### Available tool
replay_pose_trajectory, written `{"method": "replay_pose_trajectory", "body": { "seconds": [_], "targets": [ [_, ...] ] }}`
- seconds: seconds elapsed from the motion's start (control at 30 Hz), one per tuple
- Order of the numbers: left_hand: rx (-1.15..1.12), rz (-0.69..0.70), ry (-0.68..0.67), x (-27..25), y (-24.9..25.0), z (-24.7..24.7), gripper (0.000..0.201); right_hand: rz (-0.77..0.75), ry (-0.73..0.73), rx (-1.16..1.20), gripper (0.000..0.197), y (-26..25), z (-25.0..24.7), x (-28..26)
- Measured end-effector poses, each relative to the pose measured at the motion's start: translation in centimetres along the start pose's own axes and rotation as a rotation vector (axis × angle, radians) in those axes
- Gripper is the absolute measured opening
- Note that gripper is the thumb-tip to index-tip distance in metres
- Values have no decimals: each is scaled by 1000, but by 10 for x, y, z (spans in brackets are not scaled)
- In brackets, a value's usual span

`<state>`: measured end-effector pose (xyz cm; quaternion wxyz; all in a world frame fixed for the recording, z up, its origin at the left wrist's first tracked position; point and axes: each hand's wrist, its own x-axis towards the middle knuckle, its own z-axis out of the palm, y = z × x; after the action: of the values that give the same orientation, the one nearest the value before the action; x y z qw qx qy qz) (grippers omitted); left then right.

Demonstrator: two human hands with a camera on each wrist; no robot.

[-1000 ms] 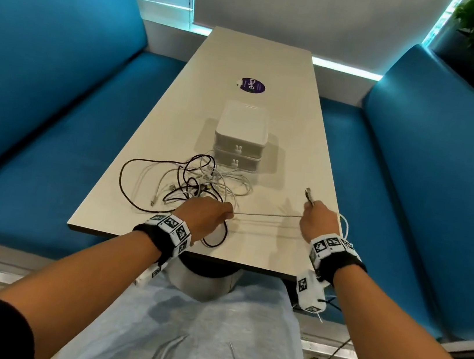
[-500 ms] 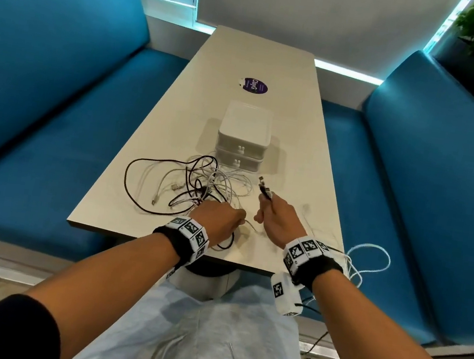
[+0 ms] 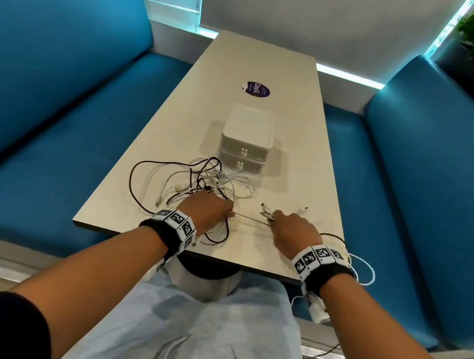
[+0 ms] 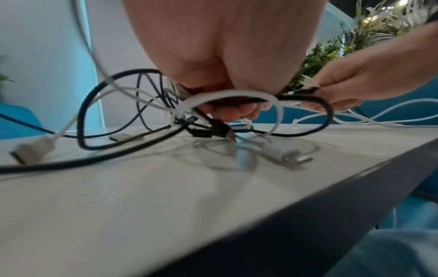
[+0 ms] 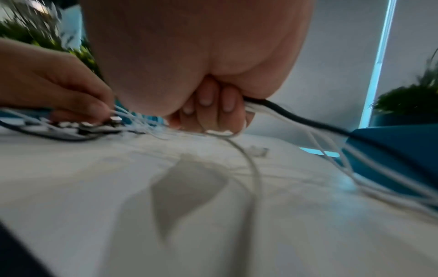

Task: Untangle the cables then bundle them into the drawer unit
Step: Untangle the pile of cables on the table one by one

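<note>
The white drawer unit [image 3: 247,138] stands in the middle of the desk [image 3: 301,170] with both drawers pushed in, so I cannot tell what is inside, and the tangled cables [image 3: 199,180] lie on the desk just in front of it. From the head view, the left hand [image 3: 210,210] and the right hand [image 3: 291,228] stretch one thin cable between them. Only the wrist views show each grip: left fingers [image 4: 227,112] curled round white and black loops, right fingers [image 5: 213,106] clamped on white and black cables.
</note>
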<state>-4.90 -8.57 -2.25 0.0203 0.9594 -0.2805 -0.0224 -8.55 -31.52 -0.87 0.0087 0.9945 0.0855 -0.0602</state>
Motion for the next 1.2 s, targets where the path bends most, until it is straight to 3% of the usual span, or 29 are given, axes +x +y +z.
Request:
{"method": "replay_pose_trajectory", "body": {
  "seconds": [0.13, 0.27, 0.43, 0.57, 0.83, 1.0, 1.2],
  "targets": [
    [-55, -4, -22, 3, -2, 0, 27, 175, 42, -44, 32, 27, -10, -1],
    [10, 18, -1, 8, 16, 4, 27, 251, 59, 158, 35, 13, -14, 3],
    [27, -1, 57, 6, 24, 8, 29, 92, 93, 347, 29, -29, -7, 8],
    [62, 12, 54, 8, 29, 8, 34, -11, 13, 423, 21, -39, 5, 7],
    [-26, 4, 18, 10, 23, 15, 35, -41, -80, 419, 22, -24, 1, 8],
    [23, 37, 99, 7, 8, 19, 13, 87, -40, 266, 25, 7, -2, 4],
    [-12, 6, 94, 7, 16, 20, 16, 234, 0, 254, 27, 19, 3, 4]
  ]
}}
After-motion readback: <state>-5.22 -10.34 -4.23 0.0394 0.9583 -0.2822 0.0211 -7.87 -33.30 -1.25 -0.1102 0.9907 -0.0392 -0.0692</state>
